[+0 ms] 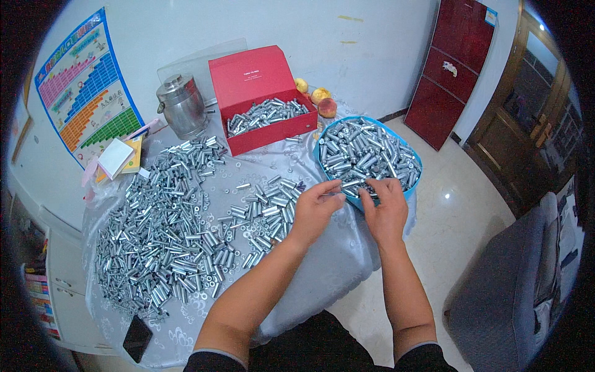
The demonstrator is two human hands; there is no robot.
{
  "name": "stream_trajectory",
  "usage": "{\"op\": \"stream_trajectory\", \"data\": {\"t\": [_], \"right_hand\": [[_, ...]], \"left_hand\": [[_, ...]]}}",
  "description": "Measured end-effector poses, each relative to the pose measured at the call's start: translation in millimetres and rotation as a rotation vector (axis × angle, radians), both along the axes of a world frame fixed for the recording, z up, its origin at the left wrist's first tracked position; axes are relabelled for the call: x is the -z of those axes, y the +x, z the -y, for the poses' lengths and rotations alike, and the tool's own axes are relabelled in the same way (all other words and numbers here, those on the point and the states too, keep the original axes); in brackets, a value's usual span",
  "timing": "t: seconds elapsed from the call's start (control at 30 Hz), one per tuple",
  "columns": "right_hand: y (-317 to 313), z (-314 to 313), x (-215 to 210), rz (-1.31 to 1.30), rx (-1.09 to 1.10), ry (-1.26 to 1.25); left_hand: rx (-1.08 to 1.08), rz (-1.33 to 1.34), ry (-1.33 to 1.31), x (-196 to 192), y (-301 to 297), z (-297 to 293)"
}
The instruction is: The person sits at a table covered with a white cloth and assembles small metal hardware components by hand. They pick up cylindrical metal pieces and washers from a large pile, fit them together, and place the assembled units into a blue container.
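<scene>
Since the blue basin (pixel 318 156) stands at the right of the desk (pixel 328 273), the left hand (pixel 315 208) and the right hand (pixel 387 211) hover together at its near side, presumably to keep the metal pieces (pixel 362 149) within easy reach. Thumb and fingers draw close on the left and curl loosely on the right, but I cannot tell whether either grips anything. Heaped inside the basin at all angles, the pieces look shiny, silvery and cylindrical.

Red box (pixel 276 132), blue basin (pixel 414 188) — silver fasteners (pixel 167 226)
</scene>
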State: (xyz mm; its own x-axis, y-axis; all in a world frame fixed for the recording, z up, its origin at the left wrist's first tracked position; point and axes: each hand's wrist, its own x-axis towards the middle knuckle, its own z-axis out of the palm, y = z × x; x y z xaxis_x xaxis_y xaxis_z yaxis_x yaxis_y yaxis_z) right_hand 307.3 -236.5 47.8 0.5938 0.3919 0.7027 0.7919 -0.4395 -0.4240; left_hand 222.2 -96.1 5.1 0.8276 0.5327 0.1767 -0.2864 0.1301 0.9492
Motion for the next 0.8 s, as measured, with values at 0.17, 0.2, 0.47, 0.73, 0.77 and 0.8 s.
{"op": "stream_trajectory", "data": {"t": [0.17, 0.2, 0.47, 0.73, 0.77, 0.8], "right_hand": [[2.8, 1.8, 1.6, -0.009, 0.003, 0.002], [2.5, 1.4, 2.2, -0.008, 0.001, 0.009], [2.9, -1.8, 2.9, -0.03, 0.009, 0.046], [0.9, 1.3, 1.1, -0.045, 0.019, 0.021], [0.9, 1.1, 1.2, -0.044, 0.016, 0.028], [1.2, 0.6, 2.1, -0.044, 0.014, 0.035]], "left_hand": [[-0.21, -0.091, 0.558, -9.1, 17.4, -5.0], [-0.248, -0.047, 0.648, -10.2, 19.3, -6.8], [-0.351, 0.084, 1.03, -8.3, 27.8, -11.6], [-0.372, 0.063, 0.943, -11.8, 19.0, -8.8], [-0.381, 0.06, 0.952, -10.8, 20.1, -10.0], [-0.385, 0.058, 0.95, -9.9, 21.2, -10.5]]}}
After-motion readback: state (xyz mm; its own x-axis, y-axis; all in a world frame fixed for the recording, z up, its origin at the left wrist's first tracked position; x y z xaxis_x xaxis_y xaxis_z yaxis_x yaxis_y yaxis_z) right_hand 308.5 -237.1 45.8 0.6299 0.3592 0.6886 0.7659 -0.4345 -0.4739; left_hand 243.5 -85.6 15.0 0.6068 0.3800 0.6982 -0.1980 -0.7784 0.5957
